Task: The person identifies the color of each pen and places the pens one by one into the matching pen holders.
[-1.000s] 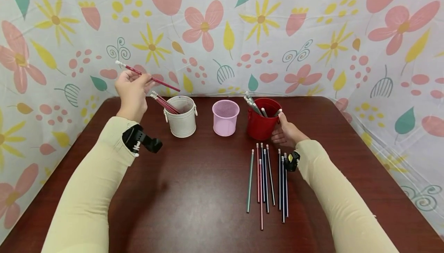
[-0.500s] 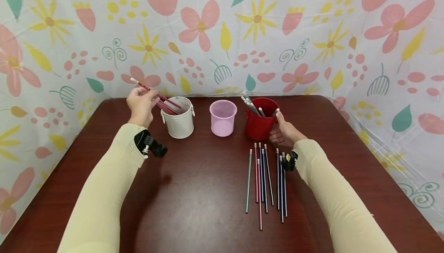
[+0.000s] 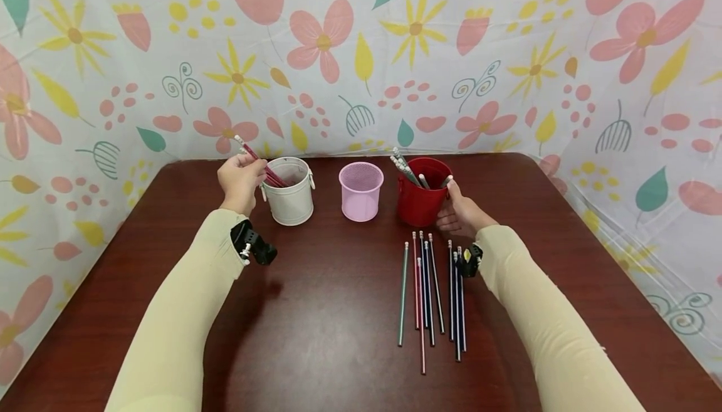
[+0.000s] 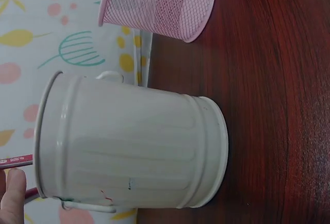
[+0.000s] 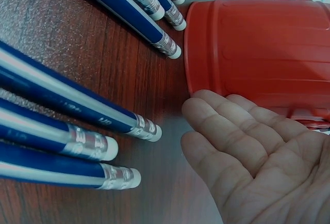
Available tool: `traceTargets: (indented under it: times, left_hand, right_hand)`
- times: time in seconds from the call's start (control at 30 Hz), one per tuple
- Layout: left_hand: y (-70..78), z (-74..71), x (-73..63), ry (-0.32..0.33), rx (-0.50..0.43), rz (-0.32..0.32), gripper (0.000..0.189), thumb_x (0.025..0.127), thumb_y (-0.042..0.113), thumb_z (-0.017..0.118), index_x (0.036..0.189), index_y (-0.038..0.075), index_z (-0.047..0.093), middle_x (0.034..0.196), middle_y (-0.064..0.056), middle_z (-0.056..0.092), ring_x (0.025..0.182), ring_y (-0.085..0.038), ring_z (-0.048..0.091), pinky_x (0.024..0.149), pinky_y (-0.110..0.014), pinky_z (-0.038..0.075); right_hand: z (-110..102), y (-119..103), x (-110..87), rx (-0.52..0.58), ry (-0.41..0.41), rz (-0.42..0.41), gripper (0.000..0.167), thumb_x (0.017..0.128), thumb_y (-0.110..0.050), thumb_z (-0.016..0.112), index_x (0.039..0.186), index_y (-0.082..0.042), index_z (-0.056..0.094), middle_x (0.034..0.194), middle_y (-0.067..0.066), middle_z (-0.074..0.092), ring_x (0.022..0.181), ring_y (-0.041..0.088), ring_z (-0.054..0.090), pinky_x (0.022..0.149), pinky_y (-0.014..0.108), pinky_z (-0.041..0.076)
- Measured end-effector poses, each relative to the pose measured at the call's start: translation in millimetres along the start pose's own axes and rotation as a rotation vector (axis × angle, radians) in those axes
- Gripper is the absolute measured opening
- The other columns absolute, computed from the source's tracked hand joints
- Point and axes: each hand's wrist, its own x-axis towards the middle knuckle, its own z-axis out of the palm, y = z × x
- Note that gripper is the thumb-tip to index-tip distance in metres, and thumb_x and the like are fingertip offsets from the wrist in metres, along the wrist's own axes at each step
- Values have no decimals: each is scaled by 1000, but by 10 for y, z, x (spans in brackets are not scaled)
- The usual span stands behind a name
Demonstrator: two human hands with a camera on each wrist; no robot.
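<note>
While the right hand (image 3: 465, 214) rests loose-fingered against the red bucket (image 3: 416, 205), the left hand (image 3: 239, 185) has lowered its pinched red pencil (image 3: 247, 148) into the white bucket (image 3: 292, 204) near the surface (image 3: 327, 311)'s far edge; that pencil seems nearly put away.

Small print showed, only partly legible.
The red pencil (image 4: 15, 162) in the left wrist view carried a pale line that seemed to start with "No.", its digits too small to read surely; in the right wrist view, a blue pencil (image 5: 77, 102) bore white letters that looked like "HB", with blurred marks farther along its barrel.
</note>
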Motion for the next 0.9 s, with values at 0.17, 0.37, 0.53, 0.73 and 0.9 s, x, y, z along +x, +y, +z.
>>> traceTargets:
  times: [0.17,0.37,0.53,0.73,0.9]
  left_hand:
    - [-38,-38,27,8,35,-13,15,82,-5,67,81,6,56,62,5,59,55,-7,60,55,-16,51]
    - [-79,-73,36,28,60,-16,10,82,-5,66,85,2,60,61,5,58,50,-5,58,52,-16,50]
    - [-98,-104,25,24,160,-42,14,84,1,66,97,-3,62,61,5,57,51,-3,59,56,-17,53]
    - [-116,-134,23,7,213,-98,10,86,4,67,93,3,60,66,2,57,52,-4,59,69,-25,56]
    - [-121,-152,26,5,246,-115,8,86,7,67,89,7,59,79,-2,56,53,-4,58,70,-24,56]
  right_hand:
    - [6,0,7,-1,1,-5,96,94,-67,5,126,17,39,128,36,47,112,43,55,103,54,36]
    - [5,-4,14,-13,-12,1,99,93,-67,4,129,19,37,131,37,45,116,45,52,104,54,35]
    - [-1,2,28,-13,-18,-2,102,92,-68,3,131,21,36,132,39,43,116,44,52,103,53,37]
    - [-9,17,42,-17,-2,6,100,92,-68,5,127,19,39,129,38,46,108,39,57,103,52,38]
    - [-1,13,41,-16,-6,6,100,92,-68,5,128,20,38,131,38,44,113,42,54,104,52,36]
